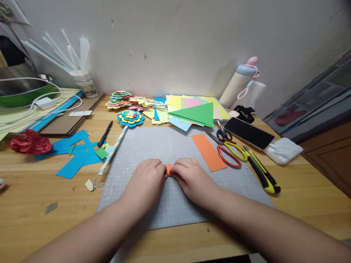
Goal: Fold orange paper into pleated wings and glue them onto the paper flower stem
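My left hand [146, 180] and my right hand [190, 177] rest knuckles-up on a grey cutting mat [164, 146], fingers curled and closed on a small orange paper piece [169, 169] pinched between them. Most of that piece is hidden by the fingers. An orange paper strip [208, 151] lies flat on the mat just right of my right hand. A layered paper flower on a striped straw [131, 118] lies at the mat's far left corner.
Two pairs of scissors [229, 148], a yellow-black utility knife [263, 171] and a phone [248, 132] lie at right. Coloured paper sheets [192, 107] are stacked at the back. Blue scraps [74, 155], a pen [105, 134] and red crumpled paper [30, 142] lie at left.
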Demonstrator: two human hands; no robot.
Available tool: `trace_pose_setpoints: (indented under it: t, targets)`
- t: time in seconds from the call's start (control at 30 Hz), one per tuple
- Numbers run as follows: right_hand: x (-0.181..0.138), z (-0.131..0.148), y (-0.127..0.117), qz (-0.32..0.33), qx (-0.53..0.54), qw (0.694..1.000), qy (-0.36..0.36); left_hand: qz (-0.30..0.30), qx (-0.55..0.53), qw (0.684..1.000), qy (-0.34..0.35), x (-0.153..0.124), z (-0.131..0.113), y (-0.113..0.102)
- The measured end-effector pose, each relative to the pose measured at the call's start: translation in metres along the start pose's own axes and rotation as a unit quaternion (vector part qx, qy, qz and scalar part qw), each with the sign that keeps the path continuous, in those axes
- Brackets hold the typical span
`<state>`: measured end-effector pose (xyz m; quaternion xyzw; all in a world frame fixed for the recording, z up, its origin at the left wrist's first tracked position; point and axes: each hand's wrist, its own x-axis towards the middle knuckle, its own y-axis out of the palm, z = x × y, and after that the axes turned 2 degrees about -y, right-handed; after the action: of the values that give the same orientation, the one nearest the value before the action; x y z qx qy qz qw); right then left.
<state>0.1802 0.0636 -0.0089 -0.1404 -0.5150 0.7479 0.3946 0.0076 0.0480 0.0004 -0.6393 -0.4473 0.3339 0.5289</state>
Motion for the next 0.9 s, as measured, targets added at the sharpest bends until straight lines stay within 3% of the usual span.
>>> trace_pose_setpoints:
  t: [0.4,0.57,0.9]
  targets:
    - [0.007,-0.004,0.001,-0.006,0.02,1.0,0.019,-0.007,-0.06,0.998,-0.017,-0.002,-0.001,0.0]
    - [0.009,-0.004,0.0,0.001,0.028,0.999,0.031,-0.006,-0.031,0.999,-0.044,-0.001,-0.003,-0.002]
    - [-0.003,0.007,-0.001,0.016,0.003,1.0,0.013,0.011,0.015,1.0,-0.019,-0.012,-0.01,-0.003]
